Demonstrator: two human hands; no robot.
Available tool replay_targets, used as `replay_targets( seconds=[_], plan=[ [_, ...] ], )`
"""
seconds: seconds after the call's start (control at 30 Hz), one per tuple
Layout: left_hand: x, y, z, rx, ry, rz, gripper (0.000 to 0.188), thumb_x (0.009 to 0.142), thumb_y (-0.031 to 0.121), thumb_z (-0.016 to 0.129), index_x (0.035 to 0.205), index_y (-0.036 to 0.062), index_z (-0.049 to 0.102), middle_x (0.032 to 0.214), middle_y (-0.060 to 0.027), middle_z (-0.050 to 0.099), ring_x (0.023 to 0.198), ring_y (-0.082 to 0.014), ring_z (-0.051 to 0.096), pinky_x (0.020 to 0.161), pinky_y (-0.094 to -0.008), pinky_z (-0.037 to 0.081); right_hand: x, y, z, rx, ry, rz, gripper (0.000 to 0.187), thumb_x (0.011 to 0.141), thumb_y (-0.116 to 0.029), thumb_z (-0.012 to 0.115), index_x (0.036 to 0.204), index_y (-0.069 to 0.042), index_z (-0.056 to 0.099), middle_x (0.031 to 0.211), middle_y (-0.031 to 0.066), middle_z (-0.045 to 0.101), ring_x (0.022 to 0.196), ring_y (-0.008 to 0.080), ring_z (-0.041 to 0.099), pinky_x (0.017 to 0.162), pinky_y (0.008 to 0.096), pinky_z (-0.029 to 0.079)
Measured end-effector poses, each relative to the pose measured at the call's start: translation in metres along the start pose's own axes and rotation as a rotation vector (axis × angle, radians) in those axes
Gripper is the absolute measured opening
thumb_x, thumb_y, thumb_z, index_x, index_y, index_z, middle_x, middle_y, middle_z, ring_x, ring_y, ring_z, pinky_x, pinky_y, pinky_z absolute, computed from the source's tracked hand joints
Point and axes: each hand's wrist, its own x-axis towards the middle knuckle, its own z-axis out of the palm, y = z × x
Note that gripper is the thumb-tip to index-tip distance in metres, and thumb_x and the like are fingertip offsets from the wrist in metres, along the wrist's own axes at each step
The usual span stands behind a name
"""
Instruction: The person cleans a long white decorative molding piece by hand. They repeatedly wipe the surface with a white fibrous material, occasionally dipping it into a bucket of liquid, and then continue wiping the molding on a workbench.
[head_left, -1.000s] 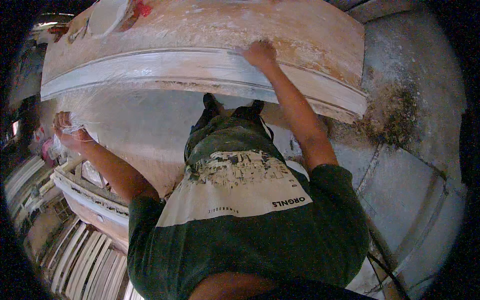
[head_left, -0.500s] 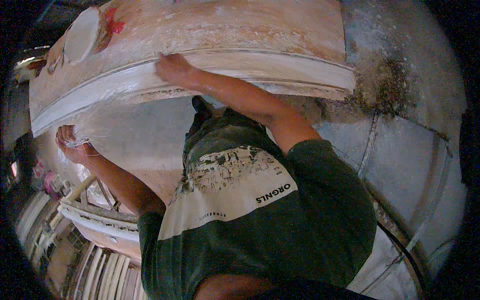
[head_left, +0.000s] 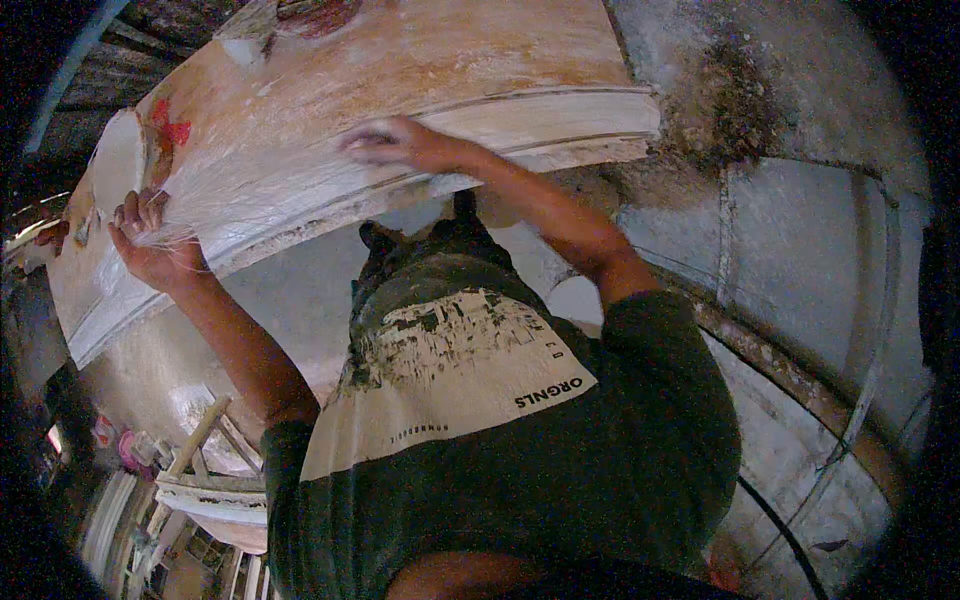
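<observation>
A bundle of thin white fibre strands [head_left: 235,192] fans out from my left hand [head_left: 160,250] across the near left part of the worktable [head_left: 440,60]. The fingers of that hand are curled round the strands, with loose ends trailing past the wrist. My right hand [head_left: 410,145] is over the table near its front edge, close to the far ends of the strands. Its fingertips are smeared by motion, so their grip cannot be made out. Below it, a long white ridged strip [head_left: 560,118] runs along the table's near edge, partly behind the strands.
A pale round-edged object [head_left: 118,165] stands at the table's left end beside a red scrap [head_left: 176,128]. At lower left is a wooden frame [head_left: 205,440] with white lengths near it. A black hose [head_left: 780,525] lies at lower right; dark dirt [head_left: 735,100] marks the floor.
My left hand has come up over the table, its strands now spread across the surface. My right hand has lifted off the white strip and shifted right. The whole view has also turned.
</observation>
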Motion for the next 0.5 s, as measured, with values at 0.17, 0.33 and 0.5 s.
replay_targets(
  seconds=[0.17, 0.33, 0.5],
  plan=[
    [-0.013, -0.015, -0.020, 0.143, 0.091, -0.022, 0.016, 0.088, 0.018, 0.050, 0.079, 0.0071, 0.043, 0.072, -0.0033, 0.037, 0.067, -0.0173, 0.034, 0.060, -0.0310, 0.032, -0.098, -0.039, -0.100, -0.360, 0.151, 0.371, 0.029, 0.088, -0.032, 0.062, 0.104, -0.008, 0.069, 0.099, 0.0066, 0.068, 0.092, 0.0148, 0.060, 0.086, 0.0304, 0.046],
    [-0.018, -0.008, -0.045, 0.104, 0.157, 0.026, 0.017, 0.089, 0.021, 0.049, 0.080, 0.0074, 0.044, 0.071, -0.0045, 0.037, 0.064, -0.0179, 0.034, 0.059, -0.0304, 0.033, -0.179, -0.033, -0.167, -1.073, 0.178, 0.539, 0.029, 0.086, -0.038, 0.061, 0.101, -0.015, 0.070, 0.096, 0.0104, 0.067, 0.087, 0.0274, 0.064, 0.078, 0.0377, 0.050],
    [-0.016, 0.044, -0.083, 0.217, 0.237, 0.114, 0.015, 0.087, 0.022, 0.047, 0.081, 0.0078, 0.044, 0.071, -0.0050, 0.037, 0.063, -0.0193, 0.035, 0.061, -0.0320, 0.034, -0.239, 0.029, -0.213, -1.406, 0.071, 0.572, 0.031, 0.084, -0.038, 0.062, 0.105, -0.014, 0.067, 0.094, 0.0127, 0.066, 0.085, 0.0323, 0.064, 0.075, 0.0405, 0.051]
  ],
)
